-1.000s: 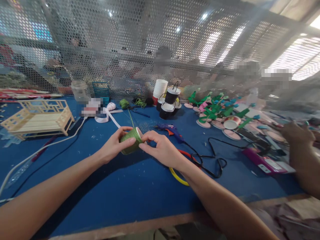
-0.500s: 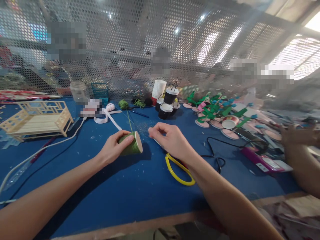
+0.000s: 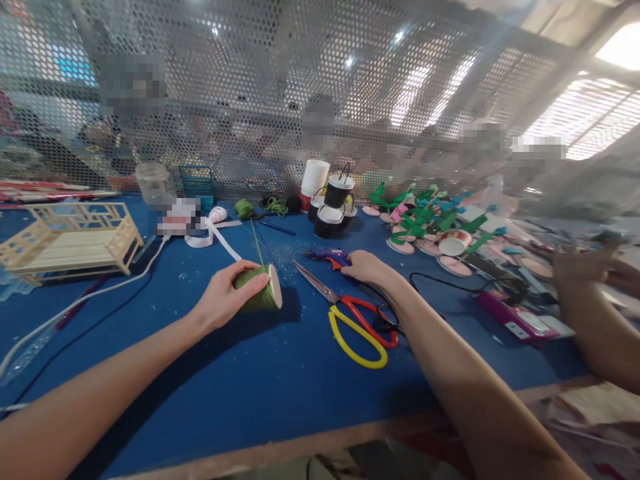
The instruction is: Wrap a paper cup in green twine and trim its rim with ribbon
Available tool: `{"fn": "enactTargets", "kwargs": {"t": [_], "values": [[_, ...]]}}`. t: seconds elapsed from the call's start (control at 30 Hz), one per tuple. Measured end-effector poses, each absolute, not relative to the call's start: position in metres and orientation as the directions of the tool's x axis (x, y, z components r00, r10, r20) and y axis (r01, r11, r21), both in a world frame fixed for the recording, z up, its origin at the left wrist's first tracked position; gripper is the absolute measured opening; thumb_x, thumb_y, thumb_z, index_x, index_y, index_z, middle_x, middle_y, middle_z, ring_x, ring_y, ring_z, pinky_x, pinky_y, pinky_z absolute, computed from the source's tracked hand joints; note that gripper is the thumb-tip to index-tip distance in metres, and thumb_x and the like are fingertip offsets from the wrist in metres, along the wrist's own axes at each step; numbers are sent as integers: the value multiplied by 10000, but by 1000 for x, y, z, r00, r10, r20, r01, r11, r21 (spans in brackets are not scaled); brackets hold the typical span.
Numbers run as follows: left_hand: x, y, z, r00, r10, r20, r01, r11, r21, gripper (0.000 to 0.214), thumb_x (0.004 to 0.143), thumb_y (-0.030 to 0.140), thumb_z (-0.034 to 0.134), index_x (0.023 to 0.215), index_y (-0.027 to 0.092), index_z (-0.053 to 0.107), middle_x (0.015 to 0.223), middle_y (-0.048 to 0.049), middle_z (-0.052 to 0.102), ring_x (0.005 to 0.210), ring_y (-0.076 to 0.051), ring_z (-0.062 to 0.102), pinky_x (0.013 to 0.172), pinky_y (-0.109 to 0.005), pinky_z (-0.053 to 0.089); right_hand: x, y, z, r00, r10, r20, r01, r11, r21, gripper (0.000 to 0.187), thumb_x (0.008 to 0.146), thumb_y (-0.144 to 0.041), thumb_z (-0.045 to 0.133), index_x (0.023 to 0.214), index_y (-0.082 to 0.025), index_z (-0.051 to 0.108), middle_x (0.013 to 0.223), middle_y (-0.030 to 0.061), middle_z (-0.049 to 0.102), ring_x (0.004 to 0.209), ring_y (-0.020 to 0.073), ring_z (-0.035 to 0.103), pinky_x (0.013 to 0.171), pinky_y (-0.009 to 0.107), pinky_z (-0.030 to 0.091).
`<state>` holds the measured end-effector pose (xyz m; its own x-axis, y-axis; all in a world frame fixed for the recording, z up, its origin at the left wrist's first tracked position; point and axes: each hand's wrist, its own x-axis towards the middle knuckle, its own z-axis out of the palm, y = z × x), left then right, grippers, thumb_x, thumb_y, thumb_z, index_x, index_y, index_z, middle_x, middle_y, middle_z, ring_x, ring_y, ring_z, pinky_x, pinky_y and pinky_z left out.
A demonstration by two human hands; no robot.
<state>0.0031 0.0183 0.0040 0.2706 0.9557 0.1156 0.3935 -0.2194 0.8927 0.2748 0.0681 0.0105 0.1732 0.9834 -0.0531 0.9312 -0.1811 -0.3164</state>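
Note:
My left hand (image 3: 223, 300) is closed round a small cup wrapped in green cord (image 3: 260, 291), held on its side just above the blue table (image 3: 240, 387). A green strand runs from the cup back to a green cord ball (image 3: 245, 209). My right hand (image 3: 367, 267) reaches over the blue glue gun (image 3: 327, 256), fingers curled on its handle. Scissors with red and yellow handles (image 3: 350, 317) lie between my arms, blades pointing away.
Black and white paper cups (image 3: 330, 200) stand at the back centre. A wooden miniature bed (image 3: 70, 237) sits far left. Green and pink craft pieces (image 3: 430, 223) fill the right. Another person's hand (image 3: 583, 267) works at the right. A perforated metal screen (image 3: 280, 87) backs the table.
My right hand left the cup and moved right and away to the glue gun, uncovering the scissors. My left hand kept hold of the green cup.

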Motion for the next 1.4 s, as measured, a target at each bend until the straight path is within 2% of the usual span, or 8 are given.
{"fn": "enactTargets", "kwargs": {"t": [0.1,0.3,0.47,0.67,0.8,0.9,1.03,1.4], "values": [[3,19,4,271,956,114,393,-218,893,426,712,552,527,890,172,601,787,-28,606,688,-169,527,573,-242,389,272,66,7,204,977,-61,905,-212,-369,100,580,-62,626,603,-148,581,644,98,645,768,264,630,629,273,432],[2,21,5,246,961,124,487,-233,842,455,722,568,493,888,162,615,805,-37,628,712,-186,547,602,-260,408,263,50,23,197,980,4,785,-156,-599,296,735,-110,520,1029,-95,485,792,77,661,636,136,626,586,227,476],[-1,24,8,222,971,86,608,-207,766,504,724,602,466,898,159,631,813,-46,639,722,-201,550,614,-271,396,245,21,46,-89,996,-2,421,36,-906,178,744,-309,581,745,-136,536,599,35,632,512,120,591,522,245,495],[-4,29,9,249,966,65,598,-206,775,494,739,606,444,807,157,639,752,-27,628,700,-184,538,581,-244,361,227,-12,52,-128,981,146,498,191,-846,133,689,-282,626,720,-155,600,638,46,676,562,157,626,545,268,512],[-4,30,9,247,968,31,564,-170,808,493,742,604,439,782,154,636,706,-17,603,643,-157,501,540,-228,332,224,-19,51,-181,982,48,468,129,-874,136,693,-251,602,788,-154,618,721,45,686,525,142,621,509,252,508],[-4,30,9,248,969,16,560,-156,814,495,740,604,438,791,153,636,703,-18,595,637,-155,489,534,-229,318,223,-21,49,-191,981,16,511,113,-852,127,691,-277,610,646,-160,593,530,6,616,466,134,581,452,232,468],[-4,32,9,250,968,-6,562,-140,815,506,734,617,434,788,154,629,698,-14,581,631,-152,478,535,-233,306,224,-24,47,-188,982,32,548,132,-826,204,681,-301,626,547,-184,527,426,-32,537,390,113,511,375,217,399],[-4,33,9,264,964,14,585,-172,792,488,748,602,425,784,162,633,727,-24,619,670,-175,519,551,-239,329,225,-26,43,-221,974,56,604,182,-776,163,700,-293,610,595,-192,537,458,-39,517,408,109,486,386,216,390]]}}
